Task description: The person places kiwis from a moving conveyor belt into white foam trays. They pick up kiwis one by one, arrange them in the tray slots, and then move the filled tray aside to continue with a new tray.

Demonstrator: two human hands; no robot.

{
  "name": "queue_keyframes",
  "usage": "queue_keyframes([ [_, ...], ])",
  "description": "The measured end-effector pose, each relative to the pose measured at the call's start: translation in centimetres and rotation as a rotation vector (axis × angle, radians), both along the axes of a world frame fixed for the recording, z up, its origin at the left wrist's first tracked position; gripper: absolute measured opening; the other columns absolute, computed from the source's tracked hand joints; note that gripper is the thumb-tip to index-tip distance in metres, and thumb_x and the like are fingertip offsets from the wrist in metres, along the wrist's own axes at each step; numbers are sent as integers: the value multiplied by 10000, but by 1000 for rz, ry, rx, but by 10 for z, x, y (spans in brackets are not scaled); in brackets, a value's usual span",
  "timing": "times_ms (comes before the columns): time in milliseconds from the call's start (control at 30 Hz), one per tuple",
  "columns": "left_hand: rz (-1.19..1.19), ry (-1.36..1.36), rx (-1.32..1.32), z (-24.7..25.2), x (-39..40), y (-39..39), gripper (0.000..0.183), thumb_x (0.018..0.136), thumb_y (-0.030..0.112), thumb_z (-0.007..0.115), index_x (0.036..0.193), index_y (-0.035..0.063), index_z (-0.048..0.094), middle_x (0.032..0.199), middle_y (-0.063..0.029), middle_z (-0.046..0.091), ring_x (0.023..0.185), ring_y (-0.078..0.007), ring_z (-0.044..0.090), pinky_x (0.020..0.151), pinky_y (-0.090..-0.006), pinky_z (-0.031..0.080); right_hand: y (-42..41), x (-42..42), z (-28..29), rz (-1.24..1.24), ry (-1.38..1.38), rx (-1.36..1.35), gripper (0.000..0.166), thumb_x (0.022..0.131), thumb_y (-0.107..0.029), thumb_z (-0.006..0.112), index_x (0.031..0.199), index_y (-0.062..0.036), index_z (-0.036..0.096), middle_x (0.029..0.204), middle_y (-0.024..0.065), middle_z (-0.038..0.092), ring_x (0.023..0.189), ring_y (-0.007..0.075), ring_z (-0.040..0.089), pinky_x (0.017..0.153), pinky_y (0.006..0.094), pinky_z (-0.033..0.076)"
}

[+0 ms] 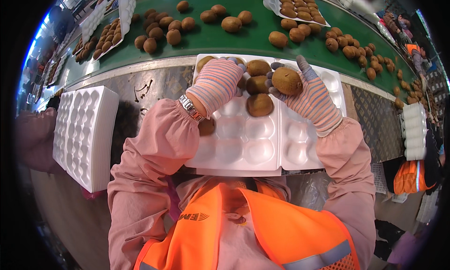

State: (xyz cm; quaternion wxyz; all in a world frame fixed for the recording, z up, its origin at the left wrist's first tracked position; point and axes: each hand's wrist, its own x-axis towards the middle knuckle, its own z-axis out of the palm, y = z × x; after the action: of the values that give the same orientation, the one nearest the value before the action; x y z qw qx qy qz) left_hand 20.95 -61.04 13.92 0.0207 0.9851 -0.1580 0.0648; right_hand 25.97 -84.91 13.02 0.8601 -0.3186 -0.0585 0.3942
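Observation:
A white moulded foam tray [230, 150] with two halves lies open before me on the bench, its left half partly filled with kiwifruit [259, 104]. My left hand [223, 82], in a striped knit glove, rests over the upper left cups; its fingers point down, and whether they grip a fruit is hidden. Over the fold and the right half is my right hand [304, 90], gloved alike, palm up, holding one kiwifruit [287, 81] on its fingers with the thumb raised apart. Another kiwifruit [206, 126] shows below my left wrist.
Beyond the tray runs a green conveyor belt [116, 60] with loose kiwifruit [231, 24]. A filled tray [303, 7] stands at its far edge. Stacks of foam trays [102, 140] flank the bench at left and right [415, 131]. Co-workers are at both sides.

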Motion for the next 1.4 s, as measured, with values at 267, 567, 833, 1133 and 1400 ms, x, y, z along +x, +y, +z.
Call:
queue_keyframes([
  [267,-359,-296,-539,5,-49,-14,684,693,263,848,1272,38,563,1115,-163,655,1051,-384,616,929,-430,491,49,-43,11,87,-24,-85,607,987,-529,503,1323,-25,467,1214,155,610,1108,300,639,918,463,586],
  [567,-48,-193,-85,-15,-67,8,593,676,330,828,1165,54,636,1093,-140,638,1051,-340,588,920,-431,464,32,23,7,134,-531,-571,510,995,-452,550,1222,4,588,1025,60,673,891,157,663,805,278,549],
  [833,-36,-357,-270,7,14,46,308,835,331,723,975,61,678,885,-151,661,881,-362,605,766,-426,503,28,23,11,-32,-673,-651,304,1015,-268,527,1148,-10,619,917,18,640,785,93,592,688,236,501],
  [1133,368,-125,-296,-16,174,156,691,812,351,754,1415,159,478,1475,-165,439,1281,-361,507,1055,-415,435,39,45,10,-135,-1149,-910,371,945,-270,643,1207,-7,620,1072,110,669,911,203,648,826,324,522],
  [1400,305,-137,-1070,-21,109,158,596,831,348,746,1309,39,572,1105,-117,682,1048,-215,637,910,-314,491,145,153,1,-142,-2164,-1580,540,902,-391,636,1347,-113,510,1157,184,600,1050,384,594,912,456,482],
])
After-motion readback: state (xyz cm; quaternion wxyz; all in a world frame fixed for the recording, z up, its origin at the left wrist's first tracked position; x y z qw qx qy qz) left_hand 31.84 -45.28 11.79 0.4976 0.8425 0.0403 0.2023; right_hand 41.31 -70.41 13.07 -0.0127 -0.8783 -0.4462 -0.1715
